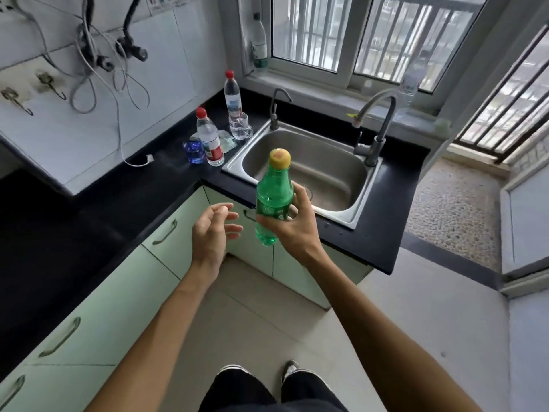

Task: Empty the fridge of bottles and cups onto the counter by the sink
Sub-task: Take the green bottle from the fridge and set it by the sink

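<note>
On the black desk (166, 185) left of the sink (306, 171) stand a blue cup (195, 151), a red-capped water bottle (209, 137), a second red-capped bottle (232, 95) and a clear glass (240, 126), close together; the left hand (212, 233) hangs empty, fingers (228, 217) loosely spread; the right hand (292, 224) holds a green bottle (271, 200) upright in the air before the sink, fingers wrapped round its middle.

steel sink (300, 185), two faucets, barred window (350, 34), wall hooks, dangling cables, pale green cabinets (98, 295)
</note>
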